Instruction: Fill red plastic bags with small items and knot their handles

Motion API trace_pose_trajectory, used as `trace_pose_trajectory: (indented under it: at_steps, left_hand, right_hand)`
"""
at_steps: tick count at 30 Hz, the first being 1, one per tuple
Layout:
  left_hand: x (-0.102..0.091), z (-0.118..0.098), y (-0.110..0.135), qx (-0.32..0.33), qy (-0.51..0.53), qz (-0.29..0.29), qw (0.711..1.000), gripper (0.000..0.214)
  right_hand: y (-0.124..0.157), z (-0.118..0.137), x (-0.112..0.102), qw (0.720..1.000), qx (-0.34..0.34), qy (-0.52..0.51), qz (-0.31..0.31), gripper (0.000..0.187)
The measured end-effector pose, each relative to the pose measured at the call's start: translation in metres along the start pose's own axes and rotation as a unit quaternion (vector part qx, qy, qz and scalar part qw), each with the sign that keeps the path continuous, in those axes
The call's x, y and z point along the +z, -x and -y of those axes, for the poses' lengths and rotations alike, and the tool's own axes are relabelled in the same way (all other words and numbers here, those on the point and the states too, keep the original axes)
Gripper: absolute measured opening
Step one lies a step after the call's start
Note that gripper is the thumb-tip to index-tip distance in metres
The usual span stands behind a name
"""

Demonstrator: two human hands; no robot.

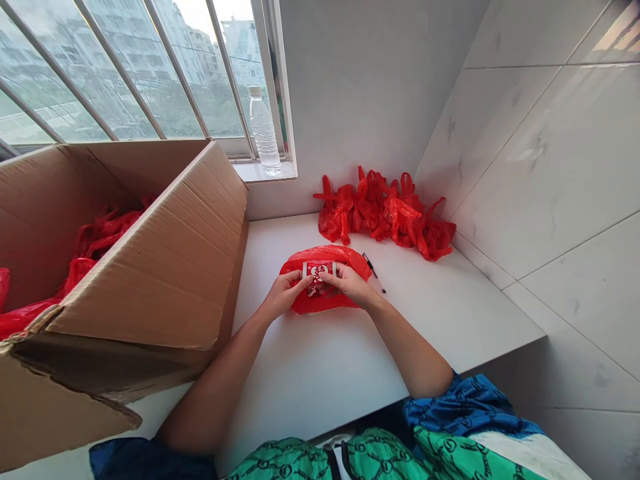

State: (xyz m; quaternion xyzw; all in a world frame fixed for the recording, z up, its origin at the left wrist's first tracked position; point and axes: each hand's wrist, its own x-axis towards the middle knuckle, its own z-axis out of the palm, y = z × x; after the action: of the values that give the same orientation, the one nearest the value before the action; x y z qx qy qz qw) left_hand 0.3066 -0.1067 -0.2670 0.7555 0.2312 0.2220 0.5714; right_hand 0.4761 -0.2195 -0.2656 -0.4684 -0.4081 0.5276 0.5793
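Observation:
A red plastic bag (327,257) lies flat on the white counter (320,373) in the middle of the view. On top of it sits a small red and white packet (317,270). My left hand (285,293) pinches the packet's left side with closed fingers. My right hand (350,283) grips its right side, fingers curled over it. Both hands rest on the bag.
A black pen (373,270) lies just right of the bag. A pile of red bags (385,213) sits against the back wall. A large open cardboard box (150,267) with red bags inside stands at the left. A water bottle (263,130) stands on the windowsill.

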Motion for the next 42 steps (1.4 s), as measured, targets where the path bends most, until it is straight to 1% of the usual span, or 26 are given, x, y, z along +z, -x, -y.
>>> trace_pose_trajectory:
  at_steps: [4,9,11,13,14,15,18,20,22,23,25,27,28,31,33,34,35,37,38,40,42]
  left_hand:
    - [0.001,0.001,0.000,0.009,-0.045,-0.011,0.999,0.043]
    - [0.000,0.007,-0.002,0.032,-0.095,-0.049,0.994,0.046]
    - [-0.001,0.010,-0.003,0.047,-0.150,-0.087,0.984,0.043]
    - [-0.002,0.010,-0.003,0.053,-0.239,-0.129,0.961,0.037]
    - [-0.003,0.010,-0.003,0.054,-0.287,-0.143,0.946,0.034]
    - [-0.003,0.008,-0.002,0.055,-0.334,-0.149,0.929,0.032]
    - [-0.004,-0.002,0.004,0.064,-0.453,-0.133,0.879,0.028]
    - [-0.004,-0.011,0.011,0.068,-0.521,-0.108,0.844,0.026]
    - [-0.004,-0.022,0.017,0.066,-0.572,-0.084,0.813,0.023]
    - [-0.003,-0.027,0.021,0.066,-0.589,-0.075,0.802,0.022]
    - [-0.001,-0.038,0.027,0.069,-0.606,-0.061,0.790,0.022]
    - [0.001,-0.047,0.033,0.066,-0.613,-0.044,0.786,0.027]
    - [0.003,-0.051,0.036,0.064,-0.615,-0.033,0.785,0.031]
    - [0.006,-0.061,0.045,0.055,-0.617,-0.002,0.785,0.037]
    - [0.008,-0.067,0.049,0.055,-0.605,0.016,0.794,0.036]
    - [0.008,-0.070,0.051,0.056,-0.595,0.025,0.801,0.038]
    - [0.007,-0.074,0.052,0.061,-0.584,0.031,0.809,0.040]
    - [0.006,-0.085,0.054,0.082,-0.566,0.030,0.820,0.043]
    - [0.004,-0.093,0.055,0.097,-0.561,0.015,0.822,0.043]
    - [0.001,-0.110,0.057,0.125,-0.551,-0.036,0.824,0.040]
    - [-0.004,-0.127,0.059,0.132,-0.537,-0.095,0.828,0.039]
  right_hand:
    - [-0.001,-0.003,0.000,0.999,-0.018,0.003,-0.027,0.042]
    - [-0.006,-0.008,-0.002,0.998,-0.028,0.019,-0.058,0.044]
    - [-0.006,-0.008,-0.003,0.994,-0.041,0.061,-0.077,0.043]
    - [-0.003,-0.006,-0.005,0.979,-0.048,0.164,-0.114,0.038]
    - [-0.001,-0.004,-0.005,0.961,-0.048,0.236,-0.132,0.035]
    - [0.002,-0.002,-0.006,0.937,-0.048,0.315,-0.145,0.032]
    - [0.014,0.009,-0.005,0.842,-0.063,0.515,-0.147,0.024]
    - [0.024,0.017,-0.004,0.776,-0.072,0.609,-0.148,0.021]
    - [0.036,0.024,-0.002,0.711,-0.055,0.683,-0.159,0.018]
    - [0.042,0.028,-0.001,0.680,-0.041,0.714,-0.161,0.016]
    - [0.054,0.034,0.001,0.626,-0.016,0.764,-0.157,0.011]
    - [0.066,0.038,0.001,0.587,-0.003,0.797,-0.143,0.009]
    - [0.071,0.039,0.001,0.577,0.001,0.805,-0.135,0.012]
    - [0.082,0.043,0.000,0.569,0.005,0.815,-0.113,0.024]
    - [0.087,0.047,-0.002,0.569,0.005,0.816,-0.103,0.028]
    - [0.089,0.051,-0.003,0.575,0.008,0.812,-0.098,0.029]
    - [0.091,0.056,-0.004,0.586,0.010,0.805,-0.089,0.028]
    - [0.095,0.070,-0.006,0.628,0.011,0.776,-0.060,0.024]
    - [0.097,0.080,-0.008,0.653,0.005,0.756,-0.046,0.022]
    - [0.100,0.101,-0.014,0.705,-0.024,0.708,-0.027,0.020]
    - [0.103,0.123,-0.022,0.752,-0.059,0.655,-0.031,0.020]
